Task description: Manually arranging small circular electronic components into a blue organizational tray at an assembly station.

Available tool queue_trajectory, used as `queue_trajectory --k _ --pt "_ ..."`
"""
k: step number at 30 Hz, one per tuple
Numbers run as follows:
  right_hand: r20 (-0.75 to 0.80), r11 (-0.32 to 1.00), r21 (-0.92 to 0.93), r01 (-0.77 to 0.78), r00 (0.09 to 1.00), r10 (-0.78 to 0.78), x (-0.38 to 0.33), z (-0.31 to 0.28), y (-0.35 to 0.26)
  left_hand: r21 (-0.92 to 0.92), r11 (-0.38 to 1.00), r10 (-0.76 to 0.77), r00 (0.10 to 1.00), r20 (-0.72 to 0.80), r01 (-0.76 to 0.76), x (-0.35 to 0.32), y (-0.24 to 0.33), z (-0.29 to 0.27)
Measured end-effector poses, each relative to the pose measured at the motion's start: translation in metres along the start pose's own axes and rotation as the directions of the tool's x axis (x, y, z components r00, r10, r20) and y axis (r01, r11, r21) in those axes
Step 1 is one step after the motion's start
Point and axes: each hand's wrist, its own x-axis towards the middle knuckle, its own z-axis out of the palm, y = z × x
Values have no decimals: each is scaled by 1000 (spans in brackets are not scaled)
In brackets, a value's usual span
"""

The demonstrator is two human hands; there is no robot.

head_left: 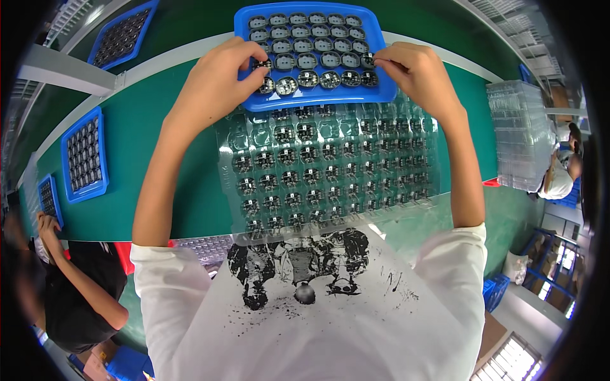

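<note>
Since the blue tray point(316, 98) is set beside the blister tray point(346, 129), presumably for short reaches, circuit boards point(261, 64) are pinched by left hand point(219, 76) and right hand point(419, 71).

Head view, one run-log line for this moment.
left hand: pinching circuit board; right hand: at another board; blue tray: loaded; clear tray: partly filled
</note>
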Motion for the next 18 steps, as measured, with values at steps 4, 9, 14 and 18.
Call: queue_trajectory --k 4,9,14,18 --pt "12 998 -52 30 999 -30 1 8 3 -149 988 27 993 -117 -45 -3 -8 -3" --pt "13 996 -72 -46 999 47 -1 10 3 -151 988 -42 993 -108 26 -23 10 -15" --pt "15 999 -19 -37 999 38 -2 12 5 -156 986 -74 994 -82 61 -49 20 -20" --pt "-15 1000 -10 13 1000 -13 -3 13 8 -120 988 -101 994 -30 97 -66 20 -23"
